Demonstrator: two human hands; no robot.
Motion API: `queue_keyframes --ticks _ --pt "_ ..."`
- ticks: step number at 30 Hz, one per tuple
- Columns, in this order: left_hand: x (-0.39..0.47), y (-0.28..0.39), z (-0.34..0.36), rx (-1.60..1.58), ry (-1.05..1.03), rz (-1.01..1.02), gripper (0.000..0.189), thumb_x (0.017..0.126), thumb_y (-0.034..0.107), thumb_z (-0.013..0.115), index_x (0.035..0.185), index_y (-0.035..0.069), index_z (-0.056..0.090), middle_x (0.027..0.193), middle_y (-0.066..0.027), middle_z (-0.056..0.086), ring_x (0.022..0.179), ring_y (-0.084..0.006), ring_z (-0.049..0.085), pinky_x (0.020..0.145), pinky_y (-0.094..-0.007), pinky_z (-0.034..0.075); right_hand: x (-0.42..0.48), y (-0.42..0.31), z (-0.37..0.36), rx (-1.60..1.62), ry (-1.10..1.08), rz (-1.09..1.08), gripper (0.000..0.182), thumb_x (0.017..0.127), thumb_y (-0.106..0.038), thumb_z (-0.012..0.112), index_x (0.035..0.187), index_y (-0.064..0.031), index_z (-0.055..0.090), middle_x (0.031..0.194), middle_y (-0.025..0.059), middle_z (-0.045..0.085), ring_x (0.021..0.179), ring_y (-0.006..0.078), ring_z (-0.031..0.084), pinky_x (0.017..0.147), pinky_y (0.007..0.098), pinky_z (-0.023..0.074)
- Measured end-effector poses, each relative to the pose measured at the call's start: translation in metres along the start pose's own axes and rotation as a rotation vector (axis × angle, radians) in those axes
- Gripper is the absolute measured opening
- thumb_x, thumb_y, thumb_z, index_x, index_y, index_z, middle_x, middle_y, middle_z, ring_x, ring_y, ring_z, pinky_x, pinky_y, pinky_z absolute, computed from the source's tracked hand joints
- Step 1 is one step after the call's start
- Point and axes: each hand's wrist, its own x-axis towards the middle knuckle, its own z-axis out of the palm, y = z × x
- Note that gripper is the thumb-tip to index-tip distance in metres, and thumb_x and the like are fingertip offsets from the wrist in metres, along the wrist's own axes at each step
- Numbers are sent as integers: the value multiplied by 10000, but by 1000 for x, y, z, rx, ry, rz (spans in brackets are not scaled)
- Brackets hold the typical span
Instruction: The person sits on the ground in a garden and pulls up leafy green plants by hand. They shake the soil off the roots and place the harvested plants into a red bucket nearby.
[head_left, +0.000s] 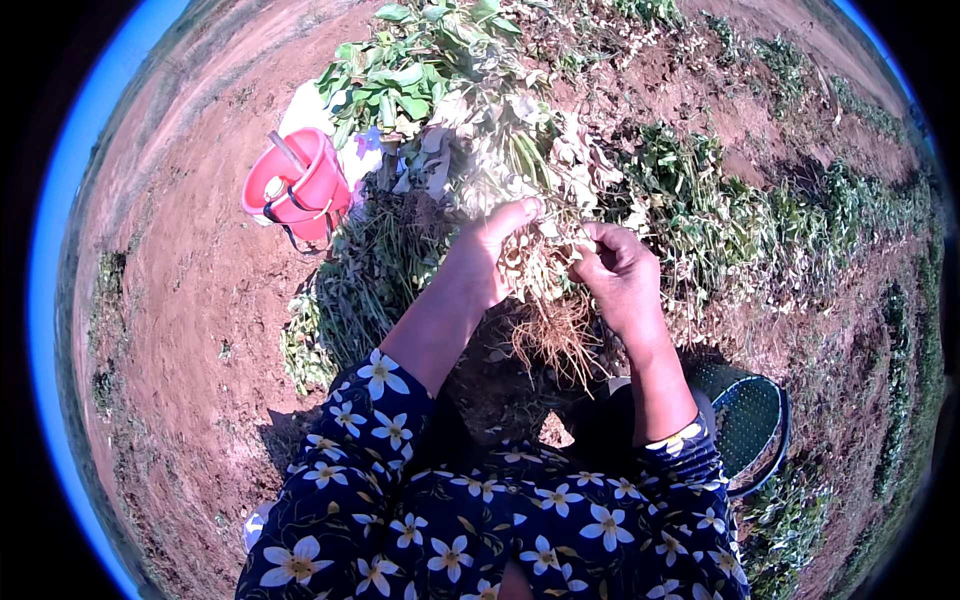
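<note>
My left hand (491, 251) grips an uprooted bunch of peanut plants (551, 281) around the lower stems. Pale pods cluster just above a tangle of brown roots (562, 334) that hangs down towards me. At the right side of the cluster my right hand (619, 274) pinches the plant between thumb and fingers; the exact bit pinched is too small to tell. Dry, wilted leaves (517, 127) spread away from me beyond both hands.
A pink bucket (330, 161) holding a stick stands at the left, beside a white sack (306, 109). Piled peanut plants (390, 251) lie under my left forearm, with more vines (690, 210) to the right. A green perforated basket (750, 420) lies near my right elbow.
</note>
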Motion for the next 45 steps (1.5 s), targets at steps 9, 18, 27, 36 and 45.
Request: queue_keyframes --ticks 9,18,27,36,45 --pt "2 7 -33 -319 -235 57 425 872 241 580 1231 33 487 1187 -149 549 926 -225 647 674 -340 610 24 12 -74 835 327 301 118 908 -54 524 977 -20 614 803 44 621 677 94 605 626 232 578" --pt "-15 10 -3 80 -286 -133 367 906 221 523 1182 -21 518 1060 -118 627 883 -172 646 748 -311 556 2 7 -1 555 -207 420 540 800 -361 718 1146 29 577 1056 81 627 987 167 555 923 298 396" --pt "-5 5 0 97 -134 50 444 894 194 601 1279 27 457 1187 -97 584 1091 -193 572 932 -363 483 17 24 8 -307 -61 121 366 750 -228 683 985 42 608 952 240 647 822 348 651 757 386 508" --pt "15 6 -29 -169 -67 -26 375 932 283 536 1184 6 543 1080 -152 644 948 -265 649 818 -427 546 21 4 -6 376 -17 233 289 932 -291 564 1047 -32 624 623 -62 471 534 24 388 490 182 341" --pt "16 4 -30 -245 -147 5 421 938 328 514 1195 -5 527 1108 -155 627 970 -277 637 815 -432 544 -8 -30 3 -198 -229 44 362 808 -366 703 803 -17 609 642 33 546 555 139 507 529 282 426"
